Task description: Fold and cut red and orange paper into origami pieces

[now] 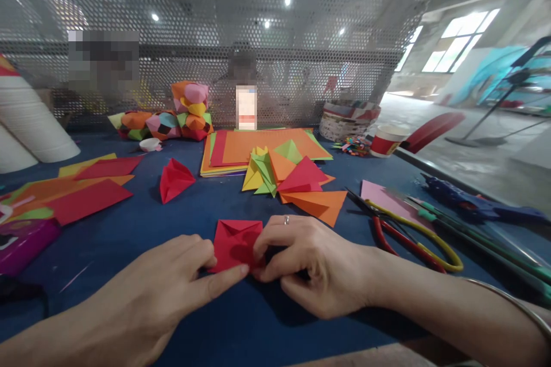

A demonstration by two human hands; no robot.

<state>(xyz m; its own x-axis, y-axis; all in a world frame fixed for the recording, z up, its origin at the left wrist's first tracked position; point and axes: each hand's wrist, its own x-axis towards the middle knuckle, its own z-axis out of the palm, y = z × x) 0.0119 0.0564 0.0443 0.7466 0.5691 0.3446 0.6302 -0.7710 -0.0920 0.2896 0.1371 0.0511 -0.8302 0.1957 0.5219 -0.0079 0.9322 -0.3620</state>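
A folded square of red paper (pixel 235 243) lies on the blue table in front of me, with a triangular flap along its far edge. My left hand (pixel 172 287) holds its left side down; one finger stretches along the near edge while the others are curled. At the near right corner, my right hand (pixel 307 264) pinches the paper between bent fingers, which hide that corner. A ring and a bracelet show on the right hand and wrist. Beyond, a red folded paper piece (pixel 175 179) stands on the table.
Several folded papers (pixel 305 180) lie before a stack of coloured sheets (pixel 267 146). Scissors (pixel 413 235), a blue glue gun (pixel 477 200) and a paper cup (pixel 385 140) are right. A purple box (pixel 28 243) and loose sheets (pixel 90 198) sit left; a perforated metal screen (pixel 275 28) stands behind.
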